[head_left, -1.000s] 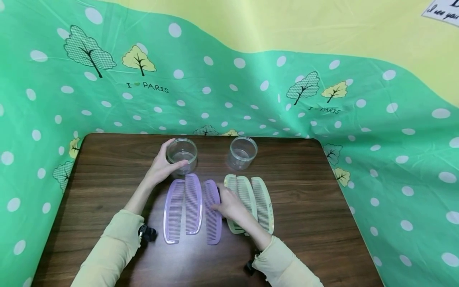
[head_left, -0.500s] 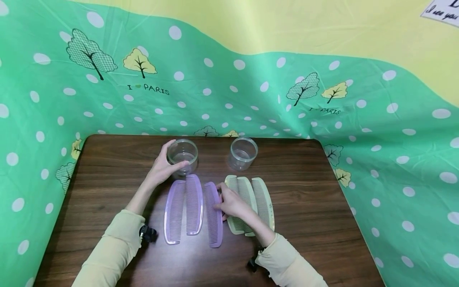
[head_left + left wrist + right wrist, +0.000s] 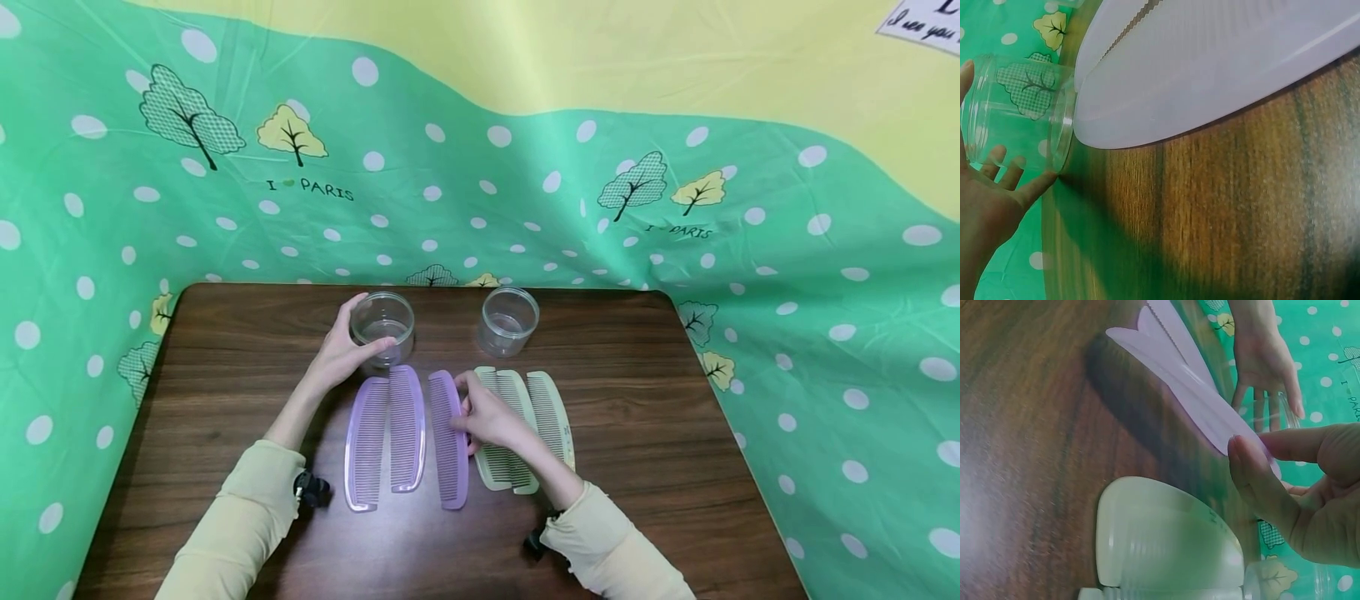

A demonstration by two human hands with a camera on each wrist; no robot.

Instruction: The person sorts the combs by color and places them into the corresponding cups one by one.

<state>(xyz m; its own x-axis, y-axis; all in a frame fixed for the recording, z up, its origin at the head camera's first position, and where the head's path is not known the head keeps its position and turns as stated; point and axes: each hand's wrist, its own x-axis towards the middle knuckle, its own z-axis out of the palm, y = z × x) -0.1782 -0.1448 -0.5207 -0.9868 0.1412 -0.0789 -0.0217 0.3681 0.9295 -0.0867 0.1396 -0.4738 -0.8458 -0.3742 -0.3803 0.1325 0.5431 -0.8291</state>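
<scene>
My left hand [image 3: 333,354] holds a clear round jar [image 3: 400,323] at the table's back, thumb in front and fingers round the side. In the left wrist view the jar [image 3: 1025,125] stands upright, with its base on the table. My right hand [image 3: 491,417] pinches a purple comb [image 3: 451,471] between thumb and fingers at its back edge. The right wrist view shows this comb [image 3: 1194,400] raised off the wood, its shadow below. Two more purple combs, a left one [image 3: 366,450] and a right one [image 3: 407,442], lie side by side, nearer my left hand.
Several pale green combs [image 3: 553,417] lie beside and partly under my right forearm. A second clear jar [image 3: 510,325] stands behind them. The brown wooden table [image 3: 660,467] meets a green dotted cloth [image 3: 480,192] at its back and sides.
My right hand has shifted slightly right and taken a pinch on the nearest purple comb, which now sits a little farther right. The left hand stays on its jar.
</scene>
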